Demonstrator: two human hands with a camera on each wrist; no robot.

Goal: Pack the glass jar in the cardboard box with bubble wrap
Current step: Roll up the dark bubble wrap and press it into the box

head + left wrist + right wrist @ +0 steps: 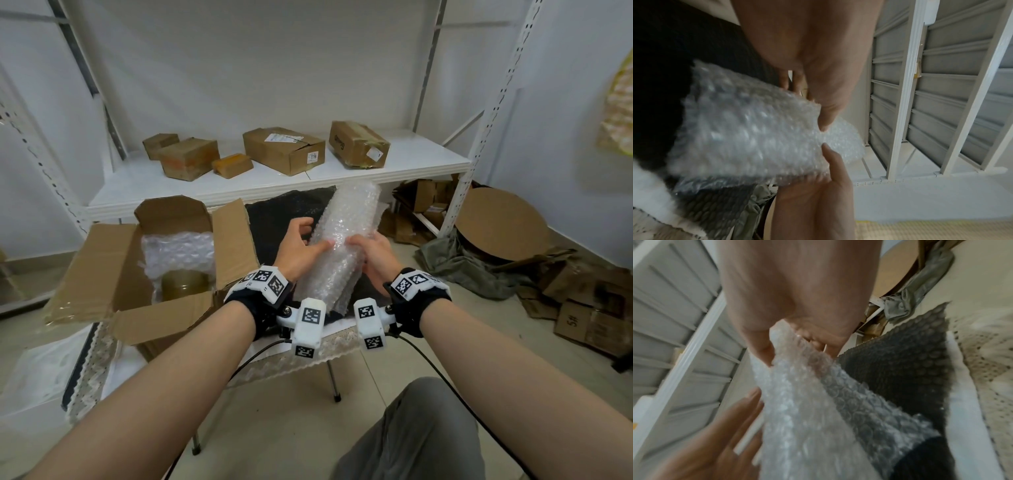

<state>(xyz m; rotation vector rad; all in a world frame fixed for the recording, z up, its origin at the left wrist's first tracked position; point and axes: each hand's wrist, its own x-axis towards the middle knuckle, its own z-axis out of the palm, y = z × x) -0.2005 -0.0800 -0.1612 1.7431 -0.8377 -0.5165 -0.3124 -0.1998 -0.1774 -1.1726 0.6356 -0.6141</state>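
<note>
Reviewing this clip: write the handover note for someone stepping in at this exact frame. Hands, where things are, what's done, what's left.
Left hand: fingers on the bubble wrap sheet, thumb pressed on its front.
Right hand: grips the same sheet from the other side.
The sheet is held up over the dark mat on the small table, folded or rolled lengthwise.
Cardboard box: flaps open, at the left. The glass jar already sits inside with some bubble wrap behind it.
Left: likely tuck this sheet in around the jar, then shut the flaps.
</note>
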